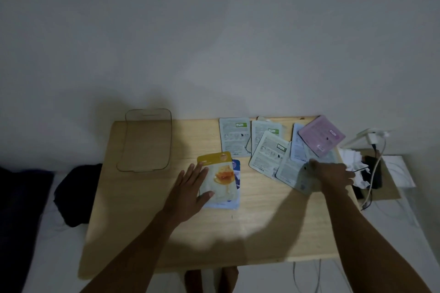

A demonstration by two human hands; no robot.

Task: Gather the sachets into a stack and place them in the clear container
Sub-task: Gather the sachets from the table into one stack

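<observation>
A yellow-topped sachet (pixel 220 177) lies on a blue one (pixel 235 185) at the middle of the wooden table (pixel 214 233). My left hand (pixel 190 188) rests flat on their left side, fingers spread. Several pale sachets lie face down at the back right: one (pixel 234 135), another (pixel 265 132), a third (pixel 269 150), and a pink one (pixel 321 135) on top of others. My right hand (pixel 333 173) grips a pale sachet (pixel 304 178) by its edge. The clear container (pixel 145 140) stands open at the back left and holds nothing.
White crumpled paper (pixel 352 164), a black device (pixel 373 171) and a charger with cables (pixel 373 138) lie off the table's right side. Dark clothing (pixel 76 192) lies on a white surface to the left. A wall stands behind the table.
</observation>
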